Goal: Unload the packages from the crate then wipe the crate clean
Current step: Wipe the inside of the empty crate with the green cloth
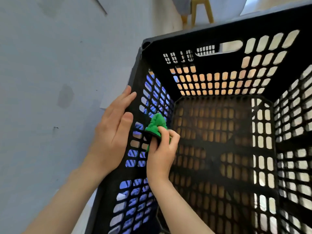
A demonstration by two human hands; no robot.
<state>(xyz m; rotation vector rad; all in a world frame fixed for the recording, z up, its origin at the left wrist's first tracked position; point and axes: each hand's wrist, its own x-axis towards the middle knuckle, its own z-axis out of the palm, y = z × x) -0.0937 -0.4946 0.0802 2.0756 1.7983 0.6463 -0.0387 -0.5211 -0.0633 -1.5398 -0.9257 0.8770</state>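
Black plastic crate [219, 65]: no packages visible inside. Right hand [162, 154] clenches a green cloth [156, 122] against the inner face of the left wall. Left hand [113, 130] lies flat with straight fingers, bracing the same wall from outside, directly opposite. The wall's long axis runs away from both hands, so wipe strokes likely follow it.

Green cloth [156, 123] in right hand [162, 152] against black crate [211, 65] wall

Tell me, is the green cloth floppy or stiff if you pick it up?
Probably floppy: the green cloth bunches into folds where the right hand pinches it. Likely light too, since that small pinch alone holds it against the crate wall.
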